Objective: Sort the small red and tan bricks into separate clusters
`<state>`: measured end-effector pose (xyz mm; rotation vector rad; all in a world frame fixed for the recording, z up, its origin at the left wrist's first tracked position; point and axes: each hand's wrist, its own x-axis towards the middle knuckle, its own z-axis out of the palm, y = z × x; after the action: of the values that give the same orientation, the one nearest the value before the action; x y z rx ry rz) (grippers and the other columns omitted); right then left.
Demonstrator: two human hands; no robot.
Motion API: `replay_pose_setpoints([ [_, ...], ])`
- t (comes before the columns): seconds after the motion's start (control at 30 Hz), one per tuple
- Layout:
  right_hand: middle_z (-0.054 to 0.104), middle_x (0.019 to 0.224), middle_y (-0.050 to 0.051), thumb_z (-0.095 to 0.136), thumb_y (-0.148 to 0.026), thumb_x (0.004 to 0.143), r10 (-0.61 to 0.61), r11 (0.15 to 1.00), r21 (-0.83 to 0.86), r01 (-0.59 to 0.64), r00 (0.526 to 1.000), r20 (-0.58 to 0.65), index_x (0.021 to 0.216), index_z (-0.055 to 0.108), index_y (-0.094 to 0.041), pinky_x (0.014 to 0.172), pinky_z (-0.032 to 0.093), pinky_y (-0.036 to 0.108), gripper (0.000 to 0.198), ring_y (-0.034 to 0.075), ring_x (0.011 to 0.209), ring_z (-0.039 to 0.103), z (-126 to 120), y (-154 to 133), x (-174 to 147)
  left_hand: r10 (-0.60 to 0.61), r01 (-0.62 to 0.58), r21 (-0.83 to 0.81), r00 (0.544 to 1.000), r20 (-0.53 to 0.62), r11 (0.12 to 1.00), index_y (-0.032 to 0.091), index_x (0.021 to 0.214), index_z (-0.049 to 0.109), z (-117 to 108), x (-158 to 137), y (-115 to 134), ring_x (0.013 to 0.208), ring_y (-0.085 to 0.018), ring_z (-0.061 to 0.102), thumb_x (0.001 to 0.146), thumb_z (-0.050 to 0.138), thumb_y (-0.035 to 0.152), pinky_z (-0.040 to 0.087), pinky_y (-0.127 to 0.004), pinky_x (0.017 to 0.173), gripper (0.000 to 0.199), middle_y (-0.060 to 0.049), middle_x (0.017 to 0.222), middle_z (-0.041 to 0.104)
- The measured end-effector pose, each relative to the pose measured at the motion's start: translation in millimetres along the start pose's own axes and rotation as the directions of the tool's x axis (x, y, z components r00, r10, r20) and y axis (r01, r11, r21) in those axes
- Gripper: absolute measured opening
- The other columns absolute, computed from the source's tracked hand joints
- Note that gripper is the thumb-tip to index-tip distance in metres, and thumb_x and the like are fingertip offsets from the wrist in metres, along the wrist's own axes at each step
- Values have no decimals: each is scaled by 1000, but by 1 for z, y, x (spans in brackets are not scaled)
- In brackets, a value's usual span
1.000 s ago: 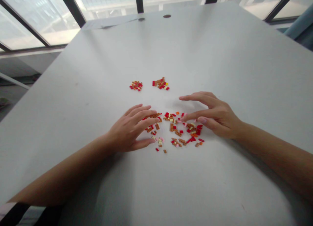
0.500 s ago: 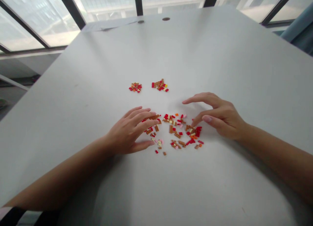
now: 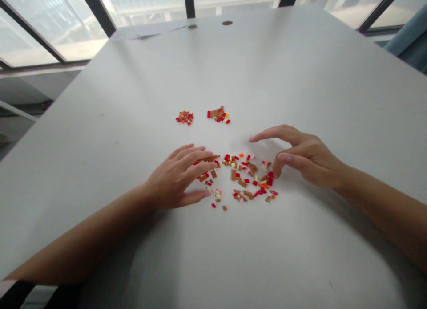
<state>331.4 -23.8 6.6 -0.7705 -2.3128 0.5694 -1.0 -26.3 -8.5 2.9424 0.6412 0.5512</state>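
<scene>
Looks like office: white desk [image 3: 233,255], two round holes [image 3: 227,23], large dark-framed windows [image 3: 189,4].

the head view looks down across the table [image 3: 213,255].

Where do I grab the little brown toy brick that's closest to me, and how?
Probably pinch the little brown toy brick by opposite sides, from above and your side: it lies low, apart from the red brick on its left, with no bricks nearer you.

2 piles [image 3: 184,117] side by side on table [image 3: 213,260], behind bricks [image 3: 233,175]. Left hand [image 3: 180,175] over bricks' left side; right hand [image 3: 308,160] at right edge.
</scene>
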Motion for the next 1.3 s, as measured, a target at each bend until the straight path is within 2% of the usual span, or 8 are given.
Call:
replay_pose_setpoints([
  [0.23,64,135,5,43,-37,101,1,1000,2,-1,996,89,76,80,-28,106,47,44,46,23,119,62,5,-1,2,-2,2,0,1000,-2,1000,19,137,49,0,0,-1,135,-28,51,98,54,47,37,-50,118,48,-15,138,60],
  [0.37,61,139,7,44,-38,101,10,1000,-2,-10,997,82,83,81,-27,108,47,42,43,23,124,59,7,-4,2,3,-3,2,1000,-5,1000,19,136,50,0,0,-1,135,-28,51,98,54,48,38,-50,118,49,-15,138,60],
  [0.47,64,137,6,44,-41,100,28,999,18,-29,997,69,73,79,-27,107,48,44,47,24,121,61,3,-5,2,8,-8,2,1000,-7,1000,18,136,50,0,0,-1,135,-28,52,98,54,48,38,-50,117,48,-15,138,60],
  [0.6,67,133,3,46,-38,100,-5,1000,-1,5,991,137,61,73,-26,102,50,45,49,23,115,64,-3,-6,4,9,-9,-2,1000,-9,1000,18,136,50,1,0,-2,135,-29,51,98,54,48,38,-50,117,48,-15,137,60],
  [0.73,65,135,5,48,-33,99,-45,997,-47,53,986,158,75,78,-26,102,49,46,39,23,118,63,-2,-5,6,6,-6,-5,1000,-9,1000,19,137,49,0,0,-2,135,-28,52,98,55,48,38,-50,117,49,-15,138,60],
  [0.87,64,137,6,49,-35,98,-22,998,-46,30,984,175,88,80,-28,104,48,48,33,25,120,62,-2,-6,5,-3,3,-8,1000,-2,1000,20,138,48,0,-1,-2,135,-28,51,97,56,47,38,-50,118,49,-14,139,59],
  [1.1,67,130,8,48,-33,99,-76,997,8,76,972,221,78,77,-24,100,50,41,37,22,117,63,-1,-23,12,2,-2,-2,1000,-9,1000,18,136,49,0,0,-2,135,-28,52,97,56,47,38,-50,117,49,-15,138,60],
  [1.3,66,131,13,44,-37,100,-119,992,-21,126,970,213,89,78,-24,101,48,47,38,23,118,62,11,-27,12,-3,3,6,1000,-1,1000,21,138,48,-2,0,-1,135,-28,52,97,56,46,38,-50,118,49,-14,139,59],
])
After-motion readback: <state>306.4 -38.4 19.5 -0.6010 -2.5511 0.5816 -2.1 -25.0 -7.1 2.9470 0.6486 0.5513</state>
